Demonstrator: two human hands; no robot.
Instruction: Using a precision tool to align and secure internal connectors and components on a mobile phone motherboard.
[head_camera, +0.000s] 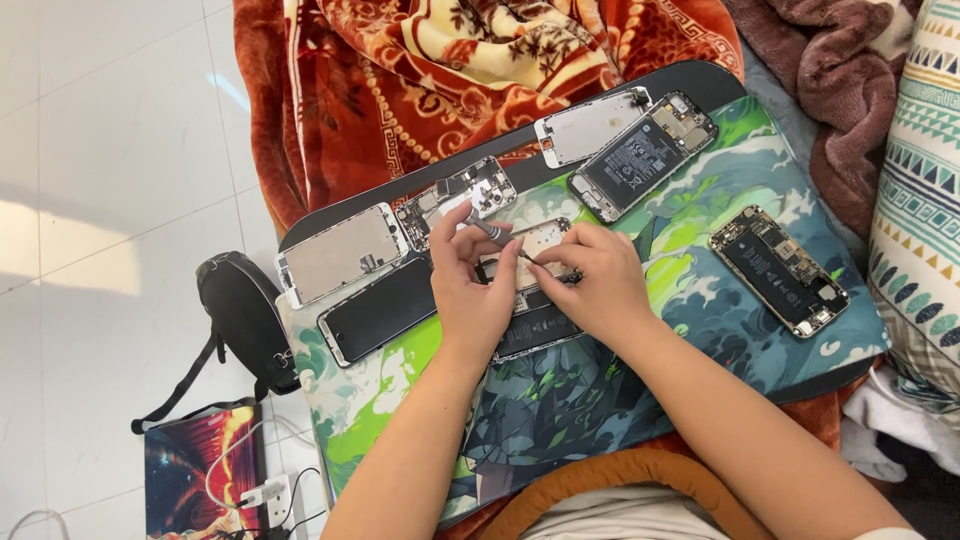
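Your left hand (470, 285) pinches a small screwdriver (497, 236) between thumb and fingertips, closed on its silver handle, with the dark tip angled down toward the opened phone (530, 300) at the middle of the mat (700, 300). Your right hand (590, 275) rests on that phone, fingers curled over its upper half; you cannot tell whether it pinches a part or only steadies the phone.

The opened phone lies flat, back off. A pale metal plate shows at its top and a black battery fills its lower part. Both hands cover much of it.

Labels: the large opened phone (645, 155) near the mat's far edge carries a dark battery with small pale print on it, too small to make out. The opened phone (780, 270) toward the right edge shows a plain black battery.

Count on the mat: three opened phone bodies with batteries, two pale screen panels lying inner side up (one (340, 252) at the left edge, one (590, 125) at the far edge), one black panel (380, 310) beside the left one, and one bare frame (465, 195) with circuit parts near the far edge.
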